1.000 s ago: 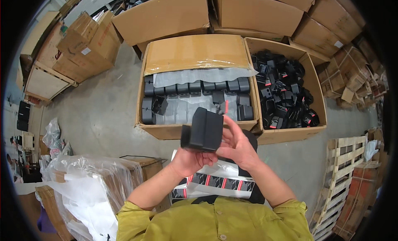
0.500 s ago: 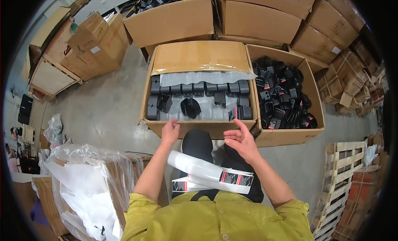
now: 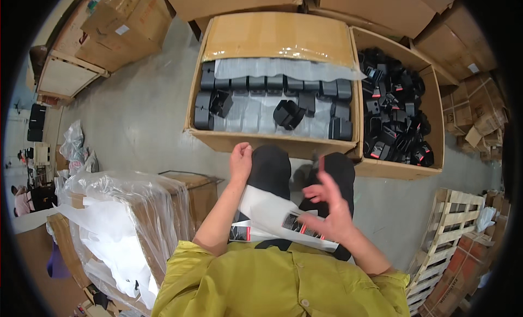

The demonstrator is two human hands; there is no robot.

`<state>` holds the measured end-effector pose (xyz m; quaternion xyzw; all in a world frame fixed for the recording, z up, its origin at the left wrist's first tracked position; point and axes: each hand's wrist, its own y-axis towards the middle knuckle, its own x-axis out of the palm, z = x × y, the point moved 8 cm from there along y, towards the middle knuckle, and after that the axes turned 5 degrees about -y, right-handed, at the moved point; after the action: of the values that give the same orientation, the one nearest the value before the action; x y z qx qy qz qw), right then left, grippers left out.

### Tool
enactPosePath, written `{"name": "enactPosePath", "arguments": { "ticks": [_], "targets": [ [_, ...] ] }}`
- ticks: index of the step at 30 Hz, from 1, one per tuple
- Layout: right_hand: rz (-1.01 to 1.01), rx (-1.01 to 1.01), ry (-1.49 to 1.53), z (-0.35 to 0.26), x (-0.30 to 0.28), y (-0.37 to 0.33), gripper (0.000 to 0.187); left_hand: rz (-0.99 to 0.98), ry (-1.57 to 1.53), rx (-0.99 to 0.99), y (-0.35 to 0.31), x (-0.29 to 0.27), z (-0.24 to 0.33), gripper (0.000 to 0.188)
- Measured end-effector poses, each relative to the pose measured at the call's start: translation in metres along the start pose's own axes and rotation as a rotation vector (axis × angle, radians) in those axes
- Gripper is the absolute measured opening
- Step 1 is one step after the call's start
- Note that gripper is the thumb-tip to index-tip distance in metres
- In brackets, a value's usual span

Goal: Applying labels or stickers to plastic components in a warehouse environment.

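Beyond the left grip point(image 3: 239, 161), curled but impossible to tell whether empty, and the right grip point(image 3: 329, 210), spread open, apparently with a blurred narrow red strip point(image 3: 321, 165) at the index fingertip: untouched, tilted, a hollow black plastic holder point(image 3: 289, 115) inside a brown cardboard carton point(image 3: 223, 141). Seemingly done: back row point(image 3: 267, 83) and both ends. Seemingly left: mostly bare pale sheeting point(image 3: 245, 118) between. Below both grips, across the knees point(image 3: 269, 167), white paper strip point(image 3: 264, 203), black-and-red labels point(image 3: 239, 233) still on it.

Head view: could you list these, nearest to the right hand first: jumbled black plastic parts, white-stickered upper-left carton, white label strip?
1. White label strip, partly hidden by the right hand.
2. Jumbled black plastic parts, ahead, rightward.
3. White-stickered carton, far ahead, leftward.
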<state>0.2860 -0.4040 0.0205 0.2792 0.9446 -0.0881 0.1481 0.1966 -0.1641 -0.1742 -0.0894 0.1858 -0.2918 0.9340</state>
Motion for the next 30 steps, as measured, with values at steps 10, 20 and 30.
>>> {"name": "enactPosePath", "arguments": {
  "ticks": [10, 20, 30],
  "targets": [
    [-0.047, -0.434, -0.266, -0.069, 0.041, 0.035, 0.07, -0.076, 0.078, 0.161, -0.022, -0.01, 0.063, 0.022],
    [0.16, -0.137, 0.462, -0.055, 0.006, 0.007, 0.073, -0.784, 0.292, 0.557, -0.174, -0.009, 0.199, 0.031],
    [0.147, 0.094, 0.39, -0.012, -0.012, -0.011, 0.067, 0.154, 1.314, -0.023, -0.188, -0.368, 0.088, 0.015]
  ]
}}
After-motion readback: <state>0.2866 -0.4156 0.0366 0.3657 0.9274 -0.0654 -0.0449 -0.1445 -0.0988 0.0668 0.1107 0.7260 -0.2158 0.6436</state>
